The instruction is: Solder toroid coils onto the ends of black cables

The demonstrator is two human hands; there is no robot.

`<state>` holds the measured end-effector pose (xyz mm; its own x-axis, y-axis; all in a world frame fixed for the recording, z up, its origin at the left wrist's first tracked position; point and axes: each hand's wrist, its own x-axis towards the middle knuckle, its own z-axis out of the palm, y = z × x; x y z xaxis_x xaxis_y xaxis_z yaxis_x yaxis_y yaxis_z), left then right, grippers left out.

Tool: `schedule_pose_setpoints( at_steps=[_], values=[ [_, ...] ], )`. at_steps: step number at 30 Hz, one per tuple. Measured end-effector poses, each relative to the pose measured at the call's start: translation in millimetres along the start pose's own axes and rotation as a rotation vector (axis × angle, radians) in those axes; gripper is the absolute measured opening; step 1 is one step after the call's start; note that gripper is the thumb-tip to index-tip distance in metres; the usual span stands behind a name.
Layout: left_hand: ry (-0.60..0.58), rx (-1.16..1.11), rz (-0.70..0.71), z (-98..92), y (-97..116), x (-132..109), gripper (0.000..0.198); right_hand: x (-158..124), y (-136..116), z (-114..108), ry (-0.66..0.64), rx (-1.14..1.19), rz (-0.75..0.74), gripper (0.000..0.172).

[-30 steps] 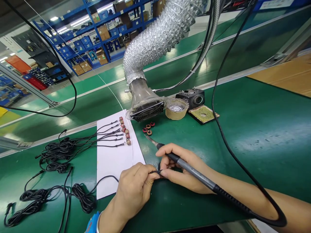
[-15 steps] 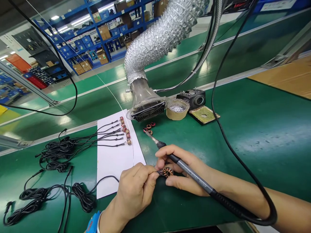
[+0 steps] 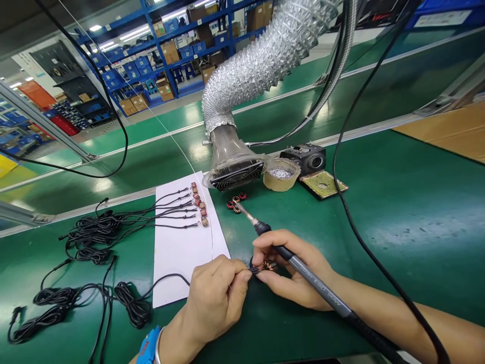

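Note:
My left hand (image 3: 220, 290) is closed, thumb and forefinger pinching the end of a black cable (image 3: 176, 276). Held in my right hand (image 3: 299, 268) is a soldering iron (image 3: 318, 283), its tip pointing up and left, away from the cable. The thumb and a finger of that same hand close around the cable's wire ends beside a small copper-wound toroid coil (image 3: 268, 265). Fingers partly hide this coil; whether its leads join the wires I cannot tell. Beyond the iron's tip lie several red and black toroid coils (image 3: 235, 203) on the green bench.
A white sheet (image 3: 178, 263) carries a row of coils (image 3: 199, 205) beside cable ends. Bundled black cables (image 3: 93, 230) lie left. Behind stand a fume extractor hood (image 3: 237, 169), a tub of silvery shavings (image 3: 281, 174), a black holder (image 3: 308, 157) and a sponge tray (image 3: 324, 184). The iron's cord (image 3: 348, 212) hangs at right.
My right thumb and finger have closed in on the wire ends near my left fingertips, covering more of the coil. The whole view has shifted slightly.

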<state>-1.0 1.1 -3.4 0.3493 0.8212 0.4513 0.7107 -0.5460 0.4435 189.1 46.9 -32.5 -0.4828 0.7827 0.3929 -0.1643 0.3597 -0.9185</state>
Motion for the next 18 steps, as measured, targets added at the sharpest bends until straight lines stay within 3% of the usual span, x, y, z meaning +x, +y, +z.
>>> schedule_pose_setpoints(
  at_steps=[12, 18],
  values=[
    [-0.135, -0.137, -0.079, -8.1, 0.6, 2.2, 0.016, 1.8, -2.6, -11.3, 0.059, -0.413, -0.188, 0.028],
    [-0.086, -0.12, -0.071, -2.6, -0.1, 1.5, 0.015, -3.1, 3.1, -14.0, -0.024, -0.514, -0.301, 0.039]
  ],
)
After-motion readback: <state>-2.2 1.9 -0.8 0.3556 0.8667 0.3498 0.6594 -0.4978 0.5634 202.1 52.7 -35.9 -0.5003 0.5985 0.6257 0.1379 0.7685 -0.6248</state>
